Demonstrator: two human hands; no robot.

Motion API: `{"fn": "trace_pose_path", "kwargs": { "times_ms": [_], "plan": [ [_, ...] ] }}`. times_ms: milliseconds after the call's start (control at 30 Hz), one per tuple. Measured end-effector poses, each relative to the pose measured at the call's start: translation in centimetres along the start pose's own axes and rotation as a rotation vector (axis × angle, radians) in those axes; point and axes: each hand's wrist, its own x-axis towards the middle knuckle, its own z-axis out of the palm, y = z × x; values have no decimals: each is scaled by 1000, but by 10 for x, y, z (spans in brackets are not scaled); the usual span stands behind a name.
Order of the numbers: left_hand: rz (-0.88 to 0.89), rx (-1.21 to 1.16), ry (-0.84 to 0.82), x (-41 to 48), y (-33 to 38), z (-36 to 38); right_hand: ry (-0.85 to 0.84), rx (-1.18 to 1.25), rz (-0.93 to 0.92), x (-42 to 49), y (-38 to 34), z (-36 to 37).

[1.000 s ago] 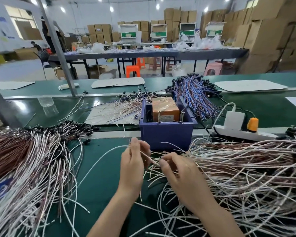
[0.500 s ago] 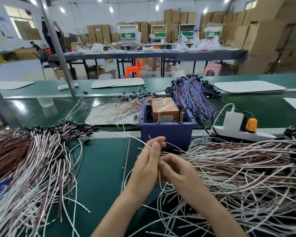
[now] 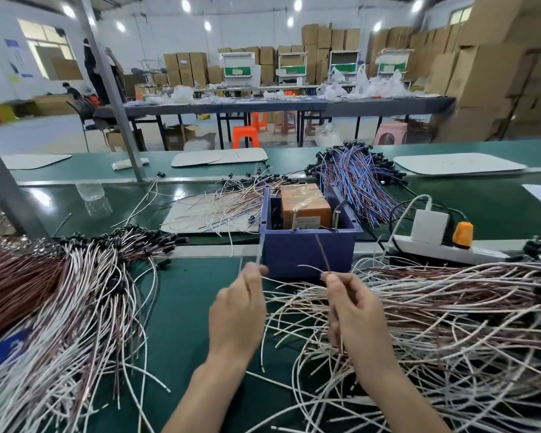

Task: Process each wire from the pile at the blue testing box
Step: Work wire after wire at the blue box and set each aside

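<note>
Two wire ends point up just in front of the blue testing box (image 3: 294,257): a white end (image 3: 258,254) pinched by the fingers of my left hand (image 3: 236,307), a brown end (image 3: 321,253) pinched by those of my right hand (image 3: 355,304). Half a second ago both hands were bunched together. Now they have parted, spreading the ends, ready, I judge, for the box's contacts. On the table (image 3: 181,307), the pile (image 3: 450,307) waits at right.

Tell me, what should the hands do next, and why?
Probably raise both ends to the pins on the blue box: the left hand pinches a white end, the right hand a brown end, both pointing up, short of them.
</note>
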Motion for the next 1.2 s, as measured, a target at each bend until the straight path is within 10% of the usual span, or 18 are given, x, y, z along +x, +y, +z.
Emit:
{"fn": "trace_pose_path", "kwargs": {
  "times_ms": [1200],
  "plan": [
    [206, -18, 69, 11, 21, 26, 274, 201, 31, 19, -5, 3]
  ]
}}
